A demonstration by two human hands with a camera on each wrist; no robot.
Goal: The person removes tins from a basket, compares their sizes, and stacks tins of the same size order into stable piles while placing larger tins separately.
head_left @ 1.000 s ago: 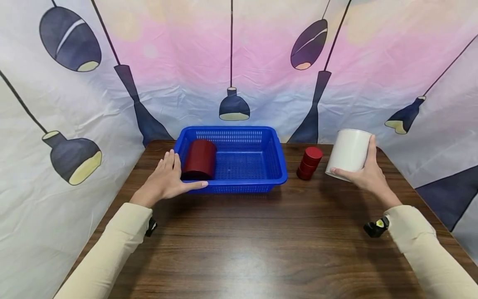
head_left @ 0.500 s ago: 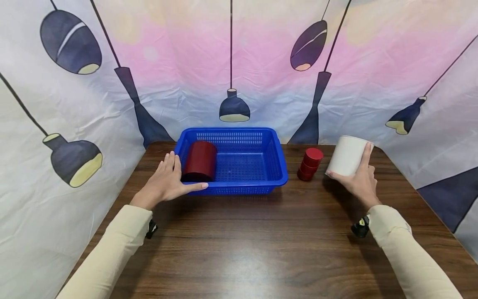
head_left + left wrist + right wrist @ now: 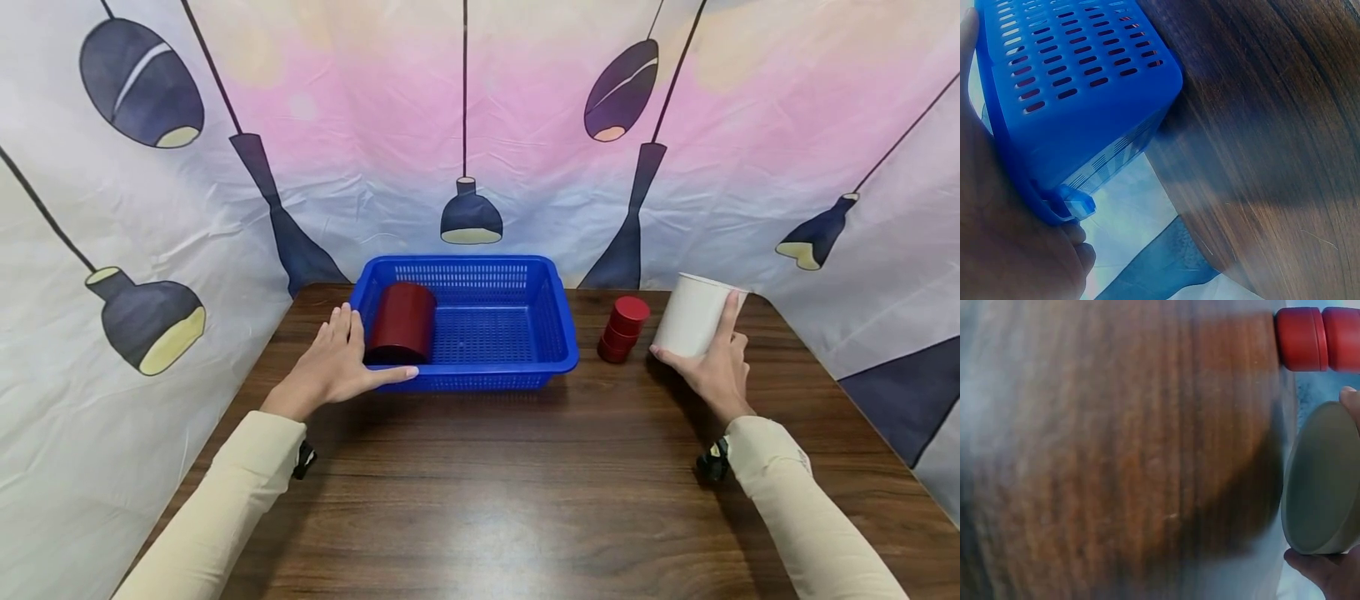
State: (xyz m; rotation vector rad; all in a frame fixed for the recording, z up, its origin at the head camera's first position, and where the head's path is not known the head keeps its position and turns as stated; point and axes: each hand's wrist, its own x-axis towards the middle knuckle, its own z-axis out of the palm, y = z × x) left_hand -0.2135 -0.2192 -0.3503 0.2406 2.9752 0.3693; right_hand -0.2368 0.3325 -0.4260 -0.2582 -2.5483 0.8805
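My left hand [image 3: 330, 362] rests on the left front corner of a blue plastic basket [image 3: 487, 367], fingers straight along the left rim and thumb on the front rim. Inside the basket, at its left end, a dark red cylinder [image 3: 402, 321] lies on its side. My right hand [image 3: 723, 358] grips a white cylindrical canister [image 3: 692, 317], thumb on the near side and a finger on the far side. The canister tilts, and its round underside [image 3: 1322, 481] shows in the right wrist view. Whether it touches the table cannot be told.
A small red ribbed jar [image 3: 624, 329] stands between the basket and the white canister. Brown wood-grain table [image 3: 480, 483] spreads in front of the basket. Behind it hangs a printed cloth [image 3: 405, 167] with lamp drawings.
My right hand and the white canister have moved slightly down and left, with the right forearm shifting left. The left hand, basket and red jar have stayed in place.
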